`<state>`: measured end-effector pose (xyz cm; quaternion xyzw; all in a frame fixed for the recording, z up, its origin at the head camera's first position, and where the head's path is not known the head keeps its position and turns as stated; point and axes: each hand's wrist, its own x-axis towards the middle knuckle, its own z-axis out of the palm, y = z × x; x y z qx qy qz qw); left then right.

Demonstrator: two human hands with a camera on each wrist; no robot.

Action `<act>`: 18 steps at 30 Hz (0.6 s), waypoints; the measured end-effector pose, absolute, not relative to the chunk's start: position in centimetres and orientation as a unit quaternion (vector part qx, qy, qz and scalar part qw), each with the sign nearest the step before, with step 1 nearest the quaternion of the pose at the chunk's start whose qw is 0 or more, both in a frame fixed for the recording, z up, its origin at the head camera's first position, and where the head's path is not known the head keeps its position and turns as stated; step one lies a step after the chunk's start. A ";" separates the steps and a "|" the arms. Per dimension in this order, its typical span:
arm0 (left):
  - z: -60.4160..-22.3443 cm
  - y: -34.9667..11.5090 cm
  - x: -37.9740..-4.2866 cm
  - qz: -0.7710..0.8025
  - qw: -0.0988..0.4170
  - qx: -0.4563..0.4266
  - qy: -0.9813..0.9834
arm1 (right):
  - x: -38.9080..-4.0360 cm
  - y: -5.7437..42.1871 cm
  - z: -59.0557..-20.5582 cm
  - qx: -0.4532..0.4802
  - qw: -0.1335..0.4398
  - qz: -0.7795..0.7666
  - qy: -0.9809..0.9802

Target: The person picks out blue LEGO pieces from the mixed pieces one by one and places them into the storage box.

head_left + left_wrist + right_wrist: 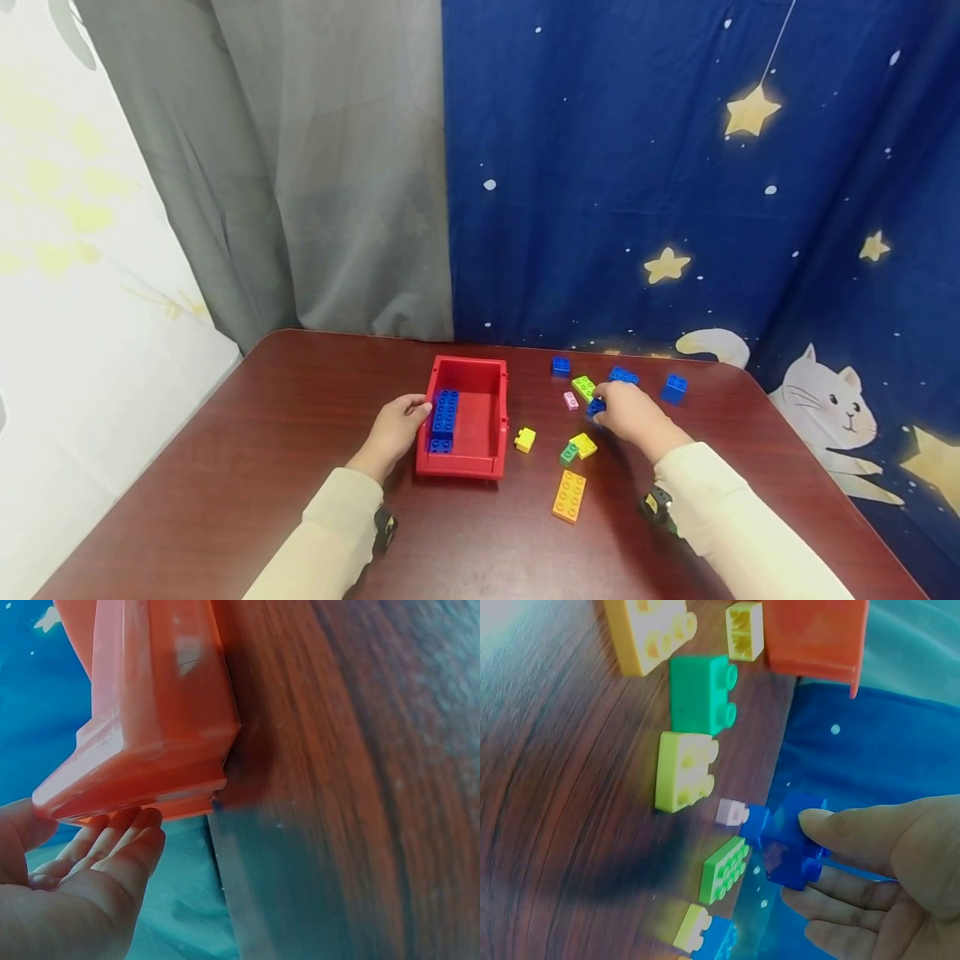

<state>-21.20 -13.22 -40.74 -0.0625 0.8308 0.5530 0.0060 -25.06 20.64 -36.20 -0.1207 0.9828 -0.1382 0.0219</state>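
Note:
A red open box (480, 421) stands on the table, with blue bricks (446, 415) lined up along its left inner side. At its left rim, my left hand (396, 427) grips the edge between thumb and fingers. My right hand (633, 414) pinches a blue brick (791, 840) between thumb and fingertips, to the right of the box. Near that hand lie a lime green brick (582, 387), a small pink brick (571, 401) and another blue brick (624, 376). In the right wrist view the held brick overlaps a further blue brick (755, 825).
Just right of the box sits a small yellow brick (525, 440). Closer to me lie a yellow brick (585, 445), a green brick (568, 454) and an orange brick (569, 497). Toward the back are blue bricks, one (561, 367) left and one (674, 389) right. Curtains (360, 208) hang behind the table.

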 end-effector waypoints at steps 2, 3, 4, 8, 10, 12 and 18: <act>-40.8 -13.2 -21.2 0.553 0.007 -0.063 0.831 | -24.9 20.3 -36.0 -0.122 0.014 -0.142 0.982; -40.7 -13.2 -21.2 0.553 0.008 -0.063 0.831 | -24.8 20.2 -36.0 -0.125 0.009 -0.141 0.982; -40.7 -13.2 -21.2 0.553 0.008 -0.063 0.830 | -24.7 20.0 -35.9 -0.127 0.005 -0.141 0.982; -40.8 -13.2 -21.2 0.552 0.009 -0.065 0.831 | -24.1 19.3 -35.5 -0.131 -0.013 -0.141 0.981; -40.8 -13.2 -21.2 0.552 0.011 -0.067 0.831 | -23.7 18.9 -35.2 -0.131 -0.020 -0.141 0.981; -40.8 -13.1 -21.2 0.552 0.012 -0.067 0.831 | -23.3 18.5 -35.0 -0.134 -0.026 -0.142 0.980; -40.7 -13.1 -21.3 0.552 0.000 -0.060 0.832 | -22.2 17.4 -34.4 -0.159 -0.056 -0.143 0.975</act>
